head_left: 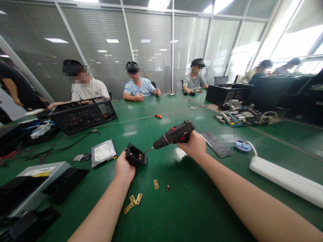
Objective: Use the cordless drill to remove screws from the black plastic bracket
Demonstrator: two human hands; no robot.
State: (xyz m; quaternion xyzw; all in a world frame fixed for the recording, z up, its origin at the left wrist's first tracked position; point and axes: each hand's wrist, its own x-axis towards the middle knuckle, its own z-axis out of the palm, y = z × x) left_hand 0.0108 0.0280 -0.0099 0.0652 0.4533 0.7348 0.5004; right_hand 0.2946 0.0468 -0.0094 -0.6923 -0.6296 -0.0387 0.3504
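My right hand [194,146] is wrapped round the grip of a black cordless drill [174,134] with red marks. Its long thin bit [148,150] points left and down into a small black box-shaped housing [132,158]. Closed round the left side of that housing is my left hand [123,168]. Small brass-coloured parts [140,156] show inside the housing; whether the bit touches them I cannot tell. On the green table below lie several flat brass plates with holes [133,201], one apart from the others [156,184], and a small screw [168,188].
Left of my hands are a hard drive [104,153], a metal drive case [40,181] and a black computer case [83,114]. To the right lie a dark flat panel [217,144], a white power strip [285,179] and a circuit board [242,116]. Co-workers sit across the green table [191,215].
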